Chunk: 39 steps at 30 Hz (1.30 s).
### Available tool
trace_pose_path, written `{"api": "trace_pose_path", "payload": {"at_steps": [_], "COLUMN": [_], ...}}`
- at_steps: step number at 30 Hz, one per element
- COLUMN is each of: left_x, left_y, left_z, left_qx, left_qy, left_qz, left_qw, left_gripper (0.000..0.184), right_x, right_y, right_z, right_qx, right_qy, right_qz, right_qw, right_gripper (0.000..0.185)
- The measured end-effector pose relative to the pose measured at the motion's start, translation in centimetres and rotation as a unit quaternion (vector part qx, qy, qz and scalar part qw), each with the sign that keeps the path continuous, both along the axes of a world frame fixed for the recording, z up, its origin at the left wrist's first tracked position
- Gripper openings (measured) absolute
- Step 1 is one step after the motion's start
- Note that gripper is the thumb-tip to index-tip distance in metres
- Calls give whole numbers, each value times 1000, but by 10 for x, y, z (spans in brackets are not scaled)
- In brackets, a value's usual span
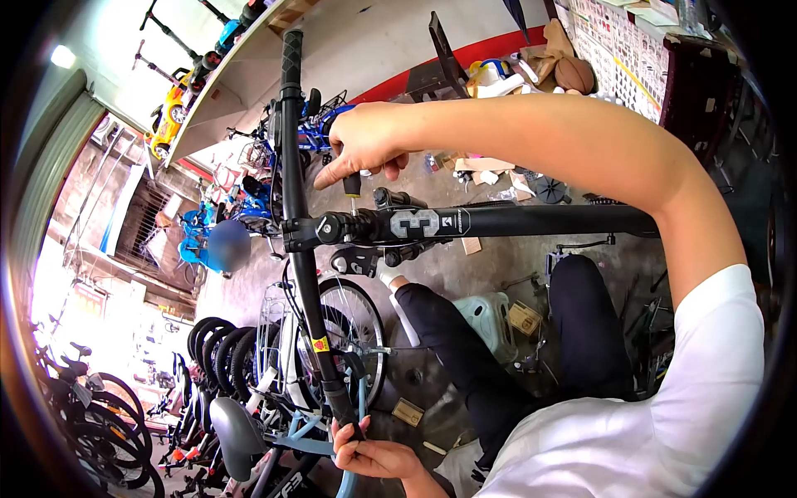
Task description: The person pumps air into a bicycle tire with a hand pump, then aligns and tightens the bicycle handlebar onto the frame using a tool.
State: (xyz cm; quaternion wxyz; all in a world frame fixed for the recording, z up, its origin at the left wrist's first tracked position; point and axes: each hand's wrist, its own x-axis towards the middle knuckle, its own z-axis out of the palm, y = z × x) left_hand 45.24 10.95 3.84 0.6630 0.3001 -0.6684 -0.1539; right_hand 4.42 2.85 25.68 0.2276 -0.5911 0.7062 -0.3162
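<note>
My right hand (365,145) is closed around the black handle of a screwdriver (353,186). Its index finger is stretched out, and the thin shaft reaches down to the stem (332,228) of a bicycle. Whether the tip sits in a bolt I cannot tell. At the lower end of the black handlebar (305,299), my left hand (374,455) grips the rubber handlebar grip (342,407) between thumb and fingers. The black frame tube (531,221) with a large "3" runs rightward from the stem, above my legs.
A light-blue bicycle with a grey saddle (237,436) stands close by my left hand. Several tyres (228,349) lean in a row beyond it. A pale green plastic stool (490,324), small boxes (523,318) and tools lie on the floor. Another person (199,241) in blue is further off.
</note>
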Motion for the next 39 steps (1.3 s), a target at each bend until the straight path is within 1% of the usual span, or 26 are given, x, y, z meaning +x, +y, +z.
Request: {"api": "trace_pose_path", "payload": {"at_steps": [4,6,7,8,10,11,12,13,14,15,17,18,19,20,21,22,24,25,26,28,29,30,32,36,38,39], "left_x": [-2,0,0,-1,-3,-3,-3,-4,-4,-2,-1,0,1,3,5,7,6,6,6,7,5,1,1,1,0,0], "left_y": [1,0,-1,-1,-1,-1,-1,-1,-2,-2,-1,0,0,-1,-2,-2,-3,-3,-3,-3,-2,0,0,-2,-2,-2], "left_z": [-1,-3,-3,-2,-2,-2,-1,-2,-2,-3,-2,-1,0,-1,-2,-3,-2,-2,-2,-2,-1,1,3,2,2,2], "left_qx": [14,10,11,9,7,5,3,1,6,12,19,29,30,30,29,28,28,24,23,29,27,30,32,24,23,23], "left_qy": [16,25,24,27,32,30,27,27,33,39,36,36,35,38,28,16,15,15,14,17,16,26,33,24,23,24], "left_qz": [20,12,12,14,18,19,19,18,18,20,25,26,22,23,11,-1,-1,-2,-5,-5,-7,0,8,18,20,19], "left_qw": [1000,1000,1000,1000,999,999,999,999,999,999,999,999,999,999,999,999,999,1000,1000,999,999,999,999,999,999,999], "left_gripper": [15,14,14,14,14,14,14,14,13,13,12,12,11,11,7,6,6,6,6,6,6,7,10,12,12,12], "right_x": [2,8,10,9,6,1,-1,1,3,1,-2,-2,-5,-7,-4,-1,6,7,7,7,7,7,6,11,12,11], "right_y": [-9,-16,-3,0,-6,-14,-18,-20,-25,-34,-54,-46,-26,-10,-3,4,14,15,13,10,10,6,-6,-2,2,-6], "right_z": [-7,-17,-23,-31,-52,-65,-77,-86,-94,-101,-106,-101,-89,-75,-65,-58,-48,-48,-46,-42,-41,-45,-59,-64,-61,-66], "right_qx": [5,-82,-118,-118,-265,-308,-312,-339,-359,-360,-458,-458,-433,-375,-301,-299,-212,-218,-219,-145,-142,-144,-232,-242,-238,-239], "right_qy": [37,135,102,102,-9,-81,-211,-322,-427,-430,-320,-323,-91,151,137,138,125,103,103,-49,-40,-42,-12,-49,-198,-320], "right_qz": [7,-38,-58,-57,-77,-50,-7,55,115,117,96,99,-23,-143,-117,-116,-130,-127,-129,-74,-76,-77,-106,-99,-13,33], "right_qw": [999,987,986,986,961,947,926,883,822,820,824,822,897,903,936,937,960,962,962,985,986,986,967,964,951,916], "right_gripper": [66,63,58,58,55,59,50,44,37,37,45,45,51,56,68,68,72,65,65,65,58,58,48,43,39,34]}}
